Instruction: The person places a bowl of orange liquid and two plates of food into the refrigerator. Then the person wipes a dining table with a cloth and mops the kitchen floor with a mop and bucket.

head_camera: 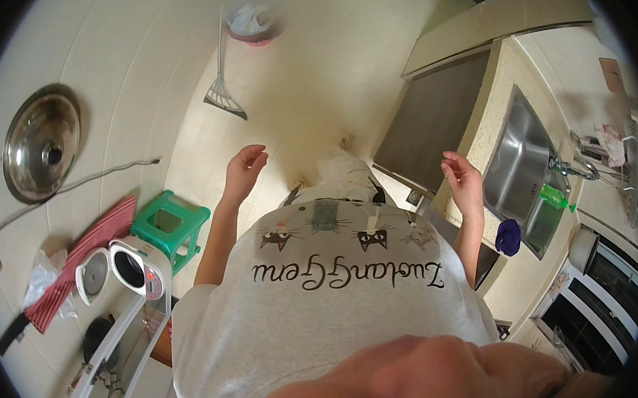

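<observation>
My left hand point(246, 172) hangs in the air over the tiled floor, fingers loosely curled with a gap to the thumb. Nothing shows in it. A green plastic stool point(187, 214) stands lower to its left. My right hand point(465, 184) is raised beside the counter edge, also bent at the fingers and apparently holding nothing. Nearest it are the stainless steel sink point(518, 165) and a bunched purple item point(507, 237) on the counter. Between my forearms is my pale shirt point(333, 320), printed with cats and writing.
At the sink are a chrome faucet point(572, 167) and a green bottle point(553, 196). On the left sit a white rice cooker point(154, 268), lid raised, and a red-striped item point(87, 254). A metal lid point(43, 143) hangs on the wall. A grey broom point(224, 97) stands near a lined bin point(254, 31).
</observation>
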Demonstrator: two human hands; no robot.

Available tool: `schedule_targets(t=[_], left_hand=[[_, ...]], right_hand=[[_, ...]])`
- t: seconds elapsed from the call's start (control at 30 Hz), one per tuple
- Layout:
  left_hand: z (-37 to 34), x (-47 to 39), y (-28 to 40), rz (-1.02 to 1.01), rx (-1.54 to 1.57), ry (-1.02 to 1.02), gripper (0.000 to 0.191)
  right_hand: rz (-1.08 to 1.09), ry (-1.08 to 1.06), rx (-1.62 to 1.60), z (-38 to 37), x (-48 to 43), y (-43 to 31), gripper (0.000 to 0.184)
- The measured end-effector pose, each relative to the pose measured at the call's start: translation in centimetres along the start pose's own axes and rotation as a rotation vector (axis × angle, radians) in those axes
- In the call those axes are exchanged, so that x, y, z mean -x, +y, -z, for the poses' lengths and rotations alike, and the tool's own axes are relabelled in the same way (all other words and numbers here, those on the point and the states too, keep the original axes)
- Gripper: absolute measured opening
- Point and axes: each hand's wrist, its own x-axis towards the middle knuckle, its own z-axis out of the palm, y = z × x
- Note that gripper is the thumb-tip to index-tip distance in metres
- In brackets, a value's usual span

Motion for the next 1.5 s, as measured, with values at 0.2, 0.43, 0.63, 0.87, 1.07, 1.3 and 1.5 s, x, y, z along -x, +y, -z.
schedule_targets(t=[0.2,0.43,0.63,0.87,1.07,1.3,1.5], left_hand=[[-1.1,-5.7,3.0,-0.026,-0.214,0.061,0.026],[-2.4,-12.9,9.7,-0.049,-0.236,0.09,0.025],[-3.5,-19.6,14.1,-0.042,-0.248,0.066,0.026],[-0.4,-32.8,18.1,-0.01,-0.232,0.068,0.026],[0.3,-47.1,24.5,-0.072,-0.295,0.002,0.026],[-5.8,-60.2,31.7,-0.27,-0.414,-0.209,0.026],[-11.8,-65.0,30.0,-0.097,-0.187,-0.343,0.029]], right_hand=[[0.106,-0.03,-0.098,-1.0,-11.3,1.1,0.021],[0.332,-0.064,-0.009,0.5,-23.9,-2.0,0.019],[0.33,-0.027,-0.092,2.7,-33.8,-5.8,0.018],[0.141,-0.006,-0.011,3.5,-41.2,-4.4,0.018],[-0.187,0.03,0.081,5.1,-43.4,-2.4,0.02],[-0.302,0.083,-0.049,5.9,-47.4,0.8,0.02],[-0.325,-0.058,-0.097,8.3,-55.6,4.1,0.02]])
